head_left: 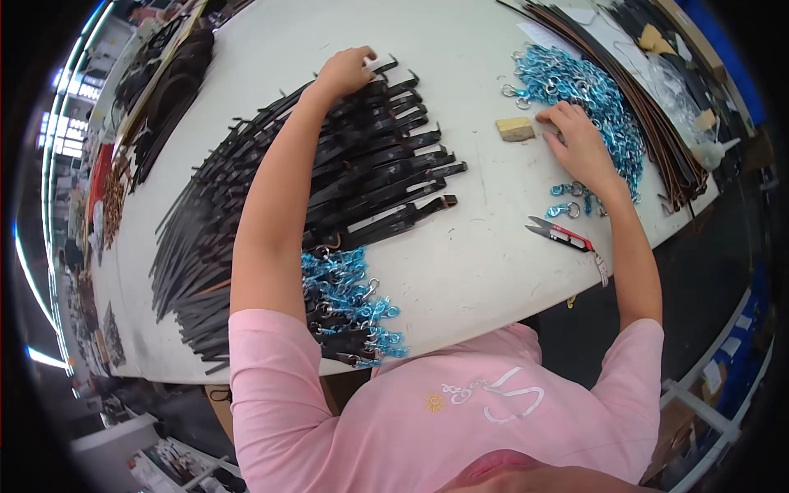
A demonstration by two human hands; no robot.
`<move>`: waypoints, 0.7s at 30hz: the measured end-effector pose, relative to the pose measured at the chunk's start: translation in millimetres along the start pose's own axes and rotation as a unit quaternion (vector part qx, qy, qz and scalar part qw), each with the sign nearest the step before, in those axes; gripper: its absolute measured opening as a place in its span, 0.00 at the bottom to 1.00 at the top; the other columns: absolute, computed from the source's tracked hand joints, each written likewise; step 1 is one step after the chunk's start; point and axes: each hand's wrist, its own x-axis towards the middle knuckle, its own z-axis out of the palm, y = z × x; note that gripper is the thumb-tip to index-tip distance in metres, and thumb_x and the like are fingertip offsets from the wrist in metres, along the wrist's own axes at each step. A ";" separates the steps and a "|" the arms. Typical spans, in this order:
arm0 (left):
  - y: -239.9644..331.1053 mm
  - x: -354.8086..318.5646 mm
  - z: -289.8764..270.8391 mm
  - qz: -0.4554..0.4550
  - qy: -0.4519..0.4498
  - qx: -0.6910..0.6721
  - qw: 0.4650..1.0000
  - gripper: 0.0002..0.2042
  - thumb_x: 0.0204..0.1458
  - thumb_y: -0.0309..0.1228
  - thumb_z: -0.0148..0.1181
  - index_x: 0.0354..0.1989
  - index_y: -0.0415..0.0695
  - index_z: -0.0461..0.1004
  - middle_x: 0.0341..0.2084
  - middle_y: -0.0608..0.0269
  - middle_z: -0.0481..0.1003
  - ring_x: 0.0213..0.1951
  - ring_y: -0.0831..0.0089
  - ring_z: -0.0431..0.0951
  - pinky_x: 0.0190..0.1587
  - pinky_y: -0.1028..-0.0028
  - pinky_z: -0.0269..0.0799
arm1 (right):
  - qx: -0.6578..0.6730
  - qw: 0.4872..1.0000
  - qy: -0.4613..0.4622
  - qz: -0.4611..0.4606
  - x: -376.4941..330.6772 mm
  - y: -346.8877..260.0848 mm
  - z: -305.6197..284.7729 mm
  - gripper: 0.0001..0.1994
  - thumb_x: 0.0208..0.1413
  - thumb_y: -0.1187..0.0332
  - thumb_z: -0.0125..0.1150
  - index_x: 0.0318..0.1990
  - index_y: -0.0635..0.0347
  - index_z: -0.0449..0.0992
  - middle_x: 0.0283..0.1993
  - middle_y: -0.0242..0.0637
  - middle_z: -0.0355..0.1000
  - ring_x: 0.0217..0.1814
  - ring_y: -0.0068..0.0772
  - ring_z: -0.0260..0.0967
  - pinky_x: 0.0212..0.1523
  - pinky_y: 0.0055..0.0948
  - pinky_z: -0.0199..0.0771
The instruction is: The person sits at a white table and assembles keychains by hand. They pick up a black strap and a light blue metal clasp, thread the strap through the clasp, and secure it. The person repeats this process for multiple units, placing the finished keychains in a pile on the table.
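Note:
A layered spread of long black straps (353,164) covers the left half of the white table. My left hand (348,72) is at its far edge, fingers bent around the end of one strap. On the right, my right hand (578,144) hovers palm down with thumb and fingers apart, beside a heap of metal snap hooks (567,78) in blue wrapping. A yellowish block (515,129) lies just left of its fingertips. More blue-wrapped hooks (349,287) are on the near strap ends, by my left elbow.
Red-and-black thread snips (560,234) rest near the table's front edge. Brown and black strips (633,99) run along the right side, with clear plastic bags (678,103) beyond. Another bundle of black straps (174,90) lies at the far left.

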 end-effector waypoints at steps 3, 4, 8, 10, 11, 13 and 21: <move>-22.0 32.6 10.7 -0.059 -0.109 -0.053 0.991 0.16 0.45 0.37 0.71 0.40 0.43 0.80 0.39 0.54 0.81 0.44 0.60 0.80 0.49 0.65 0.74 | 0.056 0.997 -0.024 0.044 7.2 5.3 -7.6 0.10 0.56 0.73 0.60 0.45 0.63 0.76 0.44 0.38 0.72 0.52 0.41 0.68 0.51 0.35 0.72; -30.3 36.0 8.3 -0.075 -0.142 -0.082 0.984 0.17 0.43 0.37 0.73 0.40 0.43 0.80 0.38 0.55 0.81 0.43 0.63 0.81 0.49 0.67 0.74 | 0.088 0.992 -0.027 0.084 15.2 1.2 -10.4 0.10 0.57 0.73 0.59 0.46 0.63 0.76 0.44 0.37 0.73 0.52 0.40 0.68 0.52 0.34 0.71; -3.7 22.3 -5.5 -0.046 -0.051 -0.176 0.982 0.09 0.52 0.30 0.68 0.37 0.40 0.78 0.31 0.64 0.80 0.36 0.77 0.77 0.43 0.76 0.70 | -0.032 0.995 0.085 -0.041 49.3 14.2 12.4 0.11 0.57 0.70 0.60 0.47 0.61 0.77 0.42 0.37 0.74 0.51 0.41 0.69 0.55 0.35 0.70; 5.7 13.3 -41.7 -0.025 0.038 -0.325 0.945 0.10 0.58 0.29 0.63 0.45 0.40 0.74 0.34 0.62 0.81 0.38 0.75 0.78 0.46 0.74 0.71 | -0.053 0.996 0.051 -0.049 72.1 20.7 34.3 0.10 0.56 0.69 0.61 0.44 0.60 0.77 0.40 0.37 0.75 0.49 0.41 0.69 0.55 0.36 0.68; 20.8 6.1 -69.5 0.008 0.091 -0.406 0.909 0.11 0.59 0.28 0.61 0.48 0.40 0.72 0.35 0.61 0.80 0.39 0.74 0.79 0.47 0.73 0.72 | -0.068 0.996 0.028 -0.055 80.6 24.3 41.5 0.09 0.56 0.68 0.61 0.43 0.59 0.77 0.39 0.37 0.75 0.48 0.41 0.69 0.55 0.37 0.67; 56.3 -21.6 -140.9 0.040 0.188 -0.456 0.869 0.12 0.60 0.26 0.60 0.51 0.38 0.70 0.33 0.61 0.79 0.38 0.73 0.79 0.48 0.76 0.72 | -0.073 0.997 0.004 -0.028 87.6 34.4 39.1 0.07 0.54 0.68 0.62 0.39 0.59 0.77 0.39 0.37 0.76 0.47 0.41 0.69 0.54 0.38 0.66; 45.4 -294.0 -415.7 0.073 0.466 -0.094 0.877 0.16 0.64 0.24 0.51 0.59 0.38 0.72 0.52 0.53 0.75 0.52 0.72 0.77 0.57 0.79 0.70 | 0.062 0.995 -0.072 0.042 91.6 20.5 15.0 0.09 0.48 0.65 0.65 0.33 0.61 0.78 0.34 0.39 0.78 0.40 0.43 0.74 0.44 0.39 0.73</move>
